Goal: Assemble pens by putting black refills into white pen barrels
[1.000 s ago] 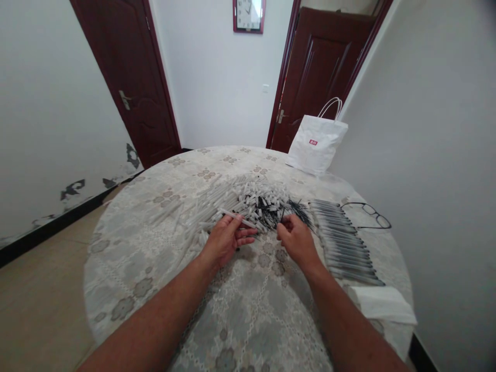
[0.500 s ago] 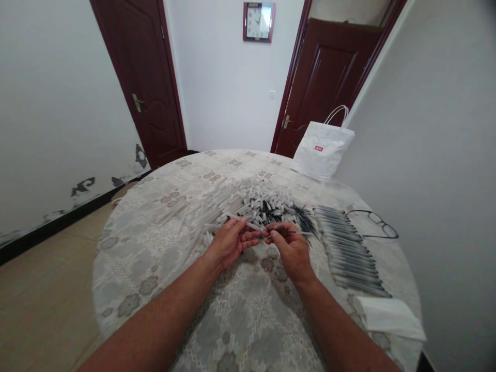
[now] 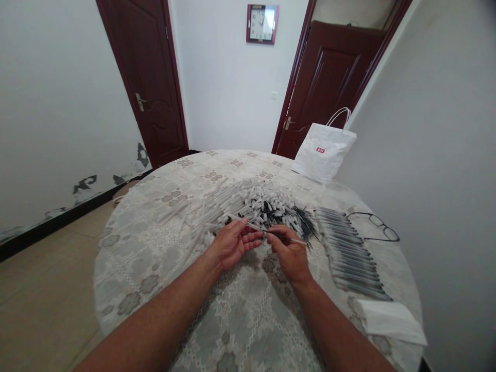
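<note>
My left hand (image 3: 234, 244) pinches a whitish pen tube (image 3: 253, 226) between thumb and forefinger, the other fingers loosely curled below it. Just to the right, my right hand (image 3: 290, 256) grips a thin pen refill (image 3: 279, 235), dark along its middle with a pale rear end. The refill's front end meets the tube's right end; whether it is inside cannot be made out. Behind both hands lies a heap of white tubes (image 3: 219, 201), short white pieces (image 3: 267, 194) and small black parts (image 3: 273, 213). Thin dark refills (image 3: 306, 221) fan out beyond my right hand.
A row of grey pens (image 3: 352, 253) lies at the right, with eyeglasses (image 3: 377, 222) beyond it. Nearer is a folded white sheet (image 3: 393, 321). A white paper bag (image 3: 324, 154) stands at the back of the round, cloth-covered table (image 3: 135, 268).
My right hand has brought the dark refill leftward to the end of the tube in my left hand. The refill now tilts down to the right. The camera view has shifted slightly.
</note>
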`<state>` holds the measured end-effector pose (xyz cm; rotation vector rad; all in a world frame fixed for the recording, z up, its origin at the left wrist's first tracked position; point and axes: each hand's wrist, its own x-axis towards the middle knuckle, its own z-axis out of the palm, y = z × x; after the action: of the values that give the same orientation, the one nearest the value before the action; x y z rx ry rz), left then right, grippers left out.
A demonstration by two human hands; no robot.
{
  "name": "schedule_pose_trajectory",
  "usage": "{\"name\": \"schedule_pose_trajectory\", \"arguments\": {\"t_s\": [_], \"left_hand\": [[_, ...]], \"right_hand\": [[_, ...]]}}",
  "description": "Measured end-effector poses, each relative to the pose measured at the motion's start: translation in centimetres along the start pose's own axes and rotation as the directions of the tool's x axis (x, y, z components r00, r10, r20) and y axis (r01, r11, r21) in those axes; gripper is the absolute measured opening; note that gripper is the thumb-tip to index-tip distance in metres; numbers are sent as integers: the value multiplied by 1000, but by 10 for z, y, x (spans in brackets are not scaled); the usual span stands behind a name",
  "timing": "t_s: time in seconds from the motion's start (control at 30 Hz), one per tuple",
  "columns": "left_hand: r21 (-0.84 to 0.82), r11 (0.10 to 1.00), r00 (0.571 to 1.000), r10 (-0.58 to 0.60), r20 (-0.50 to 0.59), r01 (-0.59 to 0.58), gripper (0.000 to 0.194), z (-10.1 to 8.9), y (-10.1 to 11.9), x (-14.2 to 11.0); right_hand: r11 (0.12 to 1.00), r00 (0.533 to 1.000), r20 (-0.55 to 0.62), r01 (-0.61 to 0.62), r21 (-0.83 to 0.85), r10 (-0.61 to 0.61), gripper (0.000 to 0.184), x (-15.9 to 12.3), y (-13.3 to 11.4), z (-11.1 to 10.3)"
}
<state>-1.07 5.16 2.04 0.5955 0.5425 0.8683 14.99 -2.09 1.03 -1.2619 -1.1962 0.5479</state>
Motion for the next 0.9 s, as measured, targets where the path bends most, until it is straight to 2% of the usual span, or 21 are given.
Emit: {"name": "schedule_pose_trajectory", "arguments": {"t_s": [0.17, 0.3, 0.43, 0.5, 0.57, 0.67, 0.8, 0.9], "left_hand": [[-5, 1000, 1000, 16, 6, -16, 12, -1, -2, 1], [-21, 999, 999, 44, -1, -44, 13, -1, -2, 2], [-22, 997, 996, 76, -37, -77, 16, 0, -2, 3], [-14, 995, 994, 93, -51, -94, 18, 0, -1, 3], [-4, 996, 995, 93, -38, -94, 20, 1, -1, 2], [35, 997, 998, 63, 28, -64, 21, 4, -2, -1], [98, 995, 993, -7, 120, -5, 24, 11, -12, -9], [127, 989, 981, -93, 170, 72, 26, 16, -18, -14]], "right_hand": [[999, 998, 62, 29, -13, -29, 18, -1, 0, 1], [988, 991, 98, -103, 114, 92, 32, -4, 4, 0], [923, 992, -55, -81, 376, 109, 37, -3, 7, -2], [913, 980, -145, -64, 404, 133, 37, -2, 6, -2], [933, 975, -163, -89, 347, 154, 39, -1, 5, -1], [972, 989, -54, -127, 199, 140, 42, -5, 1, 3], [999, 998, 51, -29, 22, 28, 41, -15, -3, 11], [1000, 994, 113, 3, 9, -4, 45, -18, -3, 14]]}}
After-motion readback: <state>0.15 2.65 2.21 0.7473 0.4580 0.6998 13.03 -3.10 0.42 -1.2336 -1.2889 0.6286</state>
